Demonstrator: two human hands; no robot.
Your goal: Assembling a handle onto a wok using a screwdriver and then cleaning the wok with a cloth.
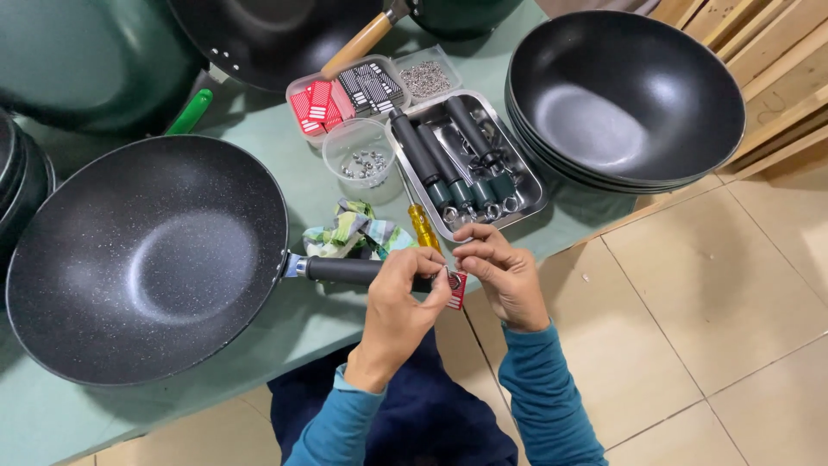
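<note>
This looks like a small cookware assembly workshop rather than a kitchen. A green worktop carries several identical black non-stick woks: one large wok at nine o'clock, a nested stack of handleless woks at two o'clock, and more at the top edge. At twelve o'clock sits a steel tray of loose black handles, beside a clear cup of small metal nuts and a divided plastic box of red and black tags and screws. Wooden pallet slats lean at the upper right above a tiled floor.

Wok left on the table — tray right, cup between.
</note>
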